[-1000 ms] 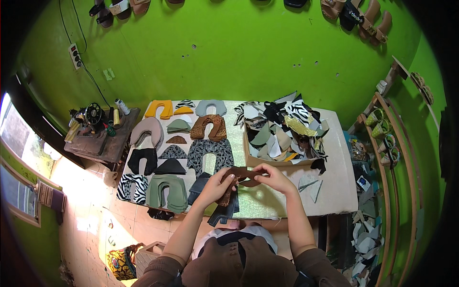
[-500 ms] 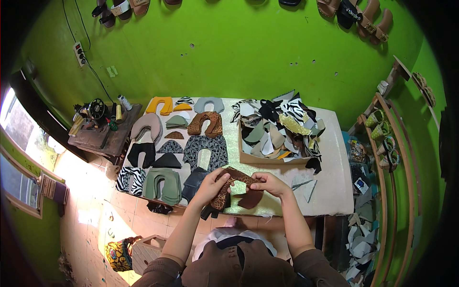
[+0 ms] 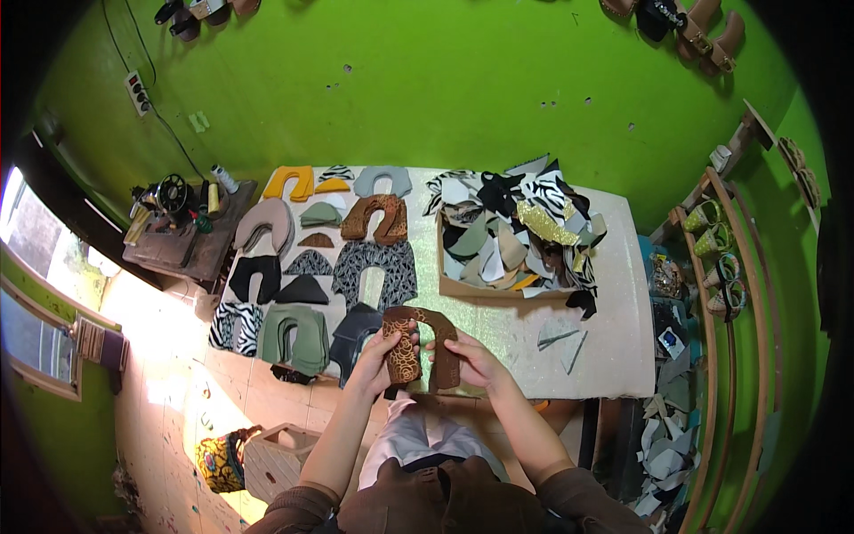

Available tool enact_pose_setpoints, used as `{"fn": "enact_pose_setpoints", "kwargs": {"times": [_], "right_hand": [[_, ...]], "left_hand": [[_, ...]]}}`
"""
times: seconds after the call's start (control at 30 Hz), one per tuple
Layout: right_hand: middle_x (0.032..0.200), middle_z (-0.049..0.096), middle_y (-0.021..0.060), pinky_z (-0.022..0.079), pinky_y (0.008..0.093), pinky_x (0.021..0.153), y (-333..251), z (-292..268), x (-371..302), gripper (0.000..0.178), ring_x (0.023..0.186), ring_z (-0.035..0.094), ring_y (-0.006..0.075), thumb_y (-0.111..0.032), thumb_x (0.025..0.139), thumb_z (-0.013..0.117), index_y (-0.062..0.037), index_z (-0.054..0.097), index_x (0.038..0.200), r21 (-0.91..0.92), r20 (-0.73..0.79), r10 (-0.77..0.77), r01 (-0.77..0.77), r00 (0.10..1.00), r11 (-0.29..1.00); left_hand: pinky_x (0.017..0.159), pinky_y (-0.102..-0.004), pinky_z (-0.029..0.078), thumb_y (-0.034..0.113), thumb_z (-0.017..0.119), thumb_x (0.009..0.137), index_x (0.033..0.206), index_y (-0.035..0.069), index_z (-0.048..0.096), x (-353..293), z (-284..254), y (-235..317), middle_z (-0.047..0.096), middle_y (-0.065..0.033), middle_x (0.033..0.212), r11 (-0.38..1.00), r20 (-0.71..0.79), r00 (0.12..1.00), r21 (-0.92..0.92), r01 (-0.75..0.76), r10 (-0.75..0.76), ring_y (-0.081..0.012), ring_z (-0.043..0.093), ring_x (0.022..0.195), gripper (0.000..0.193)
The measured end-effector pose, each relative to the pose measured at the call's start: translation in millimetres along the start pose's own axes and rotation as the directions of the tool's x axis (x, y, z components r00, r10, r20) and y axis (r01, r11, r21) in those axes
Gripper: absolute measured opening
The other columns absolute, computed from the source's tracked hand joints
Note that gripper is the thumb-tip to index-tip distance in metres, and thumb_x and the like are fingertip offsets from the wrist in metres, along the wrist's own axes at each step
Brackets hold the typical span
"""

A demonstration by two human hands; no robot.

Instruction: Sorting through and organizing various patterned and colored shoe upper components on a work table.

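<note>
A brown U-shaped shoe upper piece point(image 3: 401, 353) with a swirling pattern is held up at the table's near edge, its curve away from me and its two legs toward me. My left hand point(image 3: 374, 363) is closed on the patterned left leg. My right hand point(image 3: 476, 361) grips the plainer brown right leg, thumb on top. Just left of my left hand lies a dark grey U-shaped piece point(image 3: 347, 331). Beyond it sits a black and grey patterned stack point(image 3: 347, 276), with a green stack point(image 3: 311, 334) and a zebra-striped piece point(image 3: 222, 334) further left.
A cardboard box point(image 3: 498, 289) heaped with scraps stands on the right of the table point(image 3: 498, 347), near loose grey offcuts point(image 3: 576, 351). A sewing machine point(image 3: 173, 200) is at left. A wooden rack point(image 3: 747, 311) and piled scraps point(image 3: 665, 454) flank the right side. A stool point(image 3: 271, 467) stands below left.
The brown piece has turned from slanted to upright, its curve now pointing away from me. Both hands have moved slightly left and toward me, still gripping it.
</note>
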State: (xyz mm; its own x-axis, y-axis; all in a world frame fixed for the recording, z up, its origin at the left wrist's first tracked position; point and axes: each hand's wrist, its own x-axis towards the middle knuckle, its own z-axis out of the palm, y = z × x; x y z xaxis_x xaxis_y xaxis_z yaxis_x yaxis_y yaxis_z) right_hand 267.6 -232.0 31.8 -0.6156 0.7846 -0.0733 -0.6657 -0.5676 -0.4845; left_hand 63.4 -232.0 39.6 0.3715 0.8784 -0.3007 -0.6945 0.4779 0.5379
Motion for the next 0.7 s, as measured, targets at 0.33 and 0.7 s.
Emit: {"fn": "enact_pose_setpoints", "kwargs": {"times": [0.33,0.7], "right_hand": [[0.099,0.059,0.0083,0.05,0.029,0.072,16.0,-20.7,107.2,0.028,0.084,0.06,0.0166,-0.013,0.088,0.05,-0.0045,0.047,0.115,-0.166,-0.448,0.026,-0.112,0.894,0.98],[0.104,0.056,0.0053,0.042,0.0249,0.08,-12.5,-28.0,247.9,0.029,0.092,0.052,0.013,-0.006,0.086,0.044,-0.0031,0.048,0.114,-0.555,-0.585,-0.354,-0.043,0.73,0.831]], "left_hand": [[0.072,-0.0323,0.053,0.016,0.039,0.094,0.115,0.001,0.043,53.7,-46.6,67.6,0.059,-0.0118,0.101,0.977,-0.2,0.977,0.18,0.113,-0.076,-0.0196,0.06,0.086,0.026],[0.066,-0.0253,0.045,0.017,0.048,0.09,0.1,0.001,0.055,171.2,-121.5,153.2,0.058,-0.0032,0.086,0.737,-0.188,0.962,0.675,-0.021,0.199,-0.0102,0.055,0.071,0.02]]}}
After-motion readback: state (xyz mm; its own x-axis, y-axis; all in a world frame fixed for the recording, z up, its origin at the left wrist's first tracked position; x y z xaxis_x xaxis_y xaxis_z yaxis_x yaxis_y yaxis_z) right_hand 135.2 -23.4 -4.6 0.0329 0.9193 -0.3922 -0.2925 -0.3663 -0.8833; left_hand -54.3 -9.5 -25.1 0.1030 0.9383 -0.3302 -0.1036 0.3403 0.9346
